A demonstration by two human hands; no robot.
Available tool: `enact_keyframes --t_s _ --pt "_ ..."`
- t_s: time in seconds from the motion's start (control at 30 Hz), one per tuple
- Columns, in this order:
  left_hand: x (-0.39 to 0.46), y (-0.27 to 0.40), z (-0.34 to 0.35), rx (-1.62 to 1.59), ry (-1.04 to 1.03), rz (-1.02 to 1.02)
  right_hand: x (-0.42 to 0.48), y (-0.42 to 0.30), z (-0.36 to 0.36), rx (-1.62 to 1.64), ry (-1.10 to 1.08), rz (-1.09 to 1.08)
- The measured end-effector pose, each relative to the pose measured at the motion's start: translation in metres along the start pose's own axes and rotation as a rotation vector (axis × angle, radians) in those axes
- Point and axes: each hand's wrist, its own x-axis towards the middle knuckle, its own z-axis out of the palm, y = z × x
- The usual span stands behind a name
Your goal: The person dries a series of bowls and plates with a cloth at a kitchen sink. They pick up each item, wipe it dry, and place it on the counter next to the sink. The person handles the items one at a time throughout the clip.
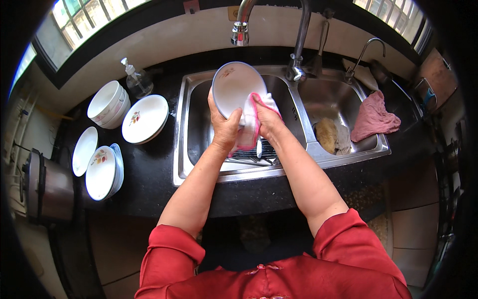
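Observation:
Above the left basin of a steel double sink (180, 149), my left hand (224, 125) grips a white bowl (239, 84) by its side. The bowl is tilted so its inside faces me, showing a small leaf print and a blue rim. My right hand (269, 119) holds a white dishcloth with a pink border (250, 130) pressed against the bowl's right edge. Some of the right fingers are hidden by the cloth. Below the hands, a dark rack (272, 149) and cutlery (259, 148) lie in the basin.
Stacked bowls (106, 102), leaf-printed plates (145, 119) and more dishes (101, 173) stand on the black counter at left, near a soap pump bottle (138, 82). A chrome faucet (240, 33) hangs overhead. The right basin holds a sponge (326, 134); a pink rag (375, 119) drapes its edge.

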Motion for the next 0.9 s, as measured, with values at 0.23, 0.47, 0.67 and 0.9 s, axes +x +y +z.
enact_keyframes --t_s 0.23,0.47,0.67,0.9 --pt "0.028 0.023 -0.031 -0.079 -0.268 -0.076 -0.013 -0.014 0.003 -0.303 0.053 -0.265" --pt "0.015 0.011 -0.016 -0.203 -0.105 -0.146 -0.004 -0.014 -0.003 -0.140 0.052 -0.146" --pt "0.001 -0.001 0.001 0.013 -0.058 0.082 -0.011 -0.002 0.008 -0.033 0.032 -0.038" --pt "0.025 0.033 -0.027 -0.008 -0.290 -0.125 -0.003 -0.017 -0.012 -0.383 0.130 -0.325"
